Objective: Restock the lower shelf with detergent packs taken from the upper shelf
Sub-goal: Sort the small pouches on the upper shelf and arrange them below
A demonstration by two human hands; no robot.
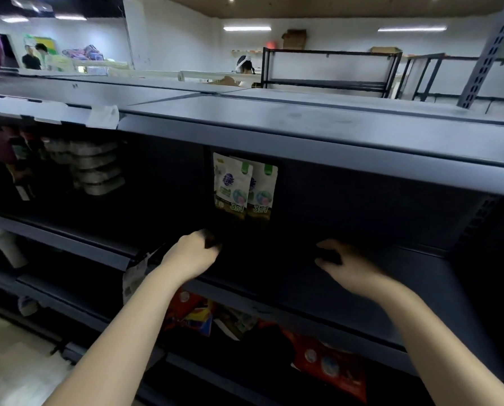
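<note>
- two detergent packs [245, 186] stand upright, overlapping, at the back of the upper shelf [391, 259]; probably pushed deep, hence both arms reaching in
- left hand [193, 253] fingers curled over the shelf lip; blurred and dark, so can't tell if it holds anything
- right hand [344, 268] loosely spread, palm down, empty, well short of the packs
- lower shelf [274, 312] already has mixed packets [327, 361] under it

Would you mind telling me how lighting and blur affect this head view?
Head view: the upper shelf interior is deeply shadowed; the two detergent packs stay readable; both the left hand and right hand are motion-blurred; wide-angle distortion bends shelf edges.
</note>
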